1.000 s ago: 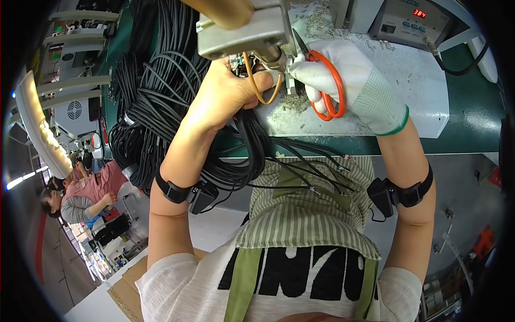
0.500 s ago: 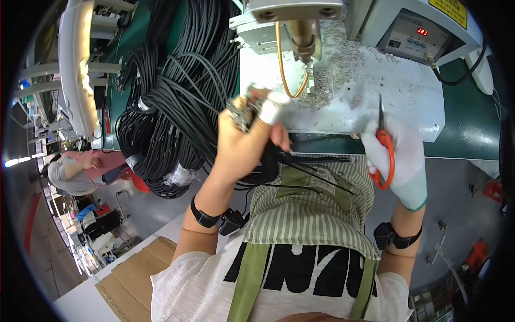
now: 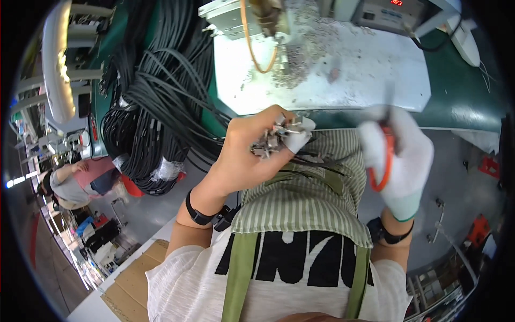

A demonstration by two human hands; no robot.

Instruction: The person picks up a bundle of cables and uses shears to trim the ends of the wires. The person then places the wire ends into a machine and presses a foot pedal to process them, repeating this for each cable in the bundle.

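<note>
In my left hand (image 3: 249, 153), bare but for white coverings on a fingertip or two, is a bunch of metal cable connectors (image 3: 272, 138). Black cables (image 3: 327, 162) trail from below this hand over my striped apron. My right hand (image 3: 405, 155), in a white glove, is closed round red-handled scissors (image 3: 387, 161). Their blades point away from me and are smeared by motion. The right hand is over the table's front edge, apart from the left one.
A white work plate (image 3: 354, 75) littered with small metal bits lies under a machine head (image 3: 266, 19) with a copper-coloured tube. Coiled black cables (image 3: 139, 123) heap up at the left. A control box (image 3: 391, 15) stands at the back right. Another person (image 3: 80, 182) sits far left.
My left hand has come nearer and turned, bringing the connectors into clear sight. The scissors have stayed in my right hand. My view has shifted, so the machine sits higher in the picture.
</note>
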